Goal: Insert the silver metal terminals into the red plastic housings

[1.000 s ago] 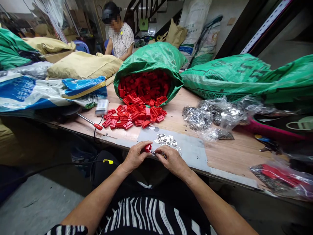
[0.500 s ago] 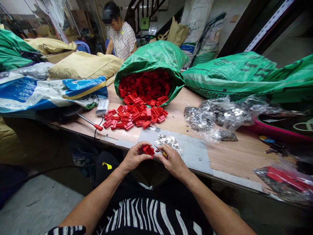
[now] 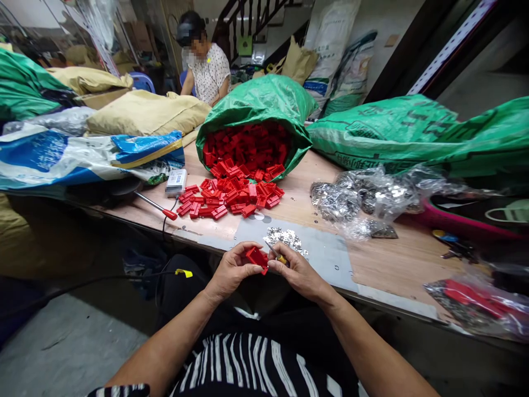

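One part [image 3: 257, 257] in your left hand [image 3: 230, 271], one tool [image 3: 282, 259] in your right hand [image 3: 301, 273], at the near edge of the table [image 3: 388, 259].
Your left fingers and thumb pinch the red, hollow part; your right hand grips the tool by its yellow handle, the thin shaft slanting up and leftward near the part. Just beyond lie metal bits [image 3: 286, 239] on a grey mat [image 3: 328, 256]; farther out, a red pile [image 3: 231, 197] spills from a green sack [image 3: 264, 96], with clear bags [image 3: 336, 201] to its right.
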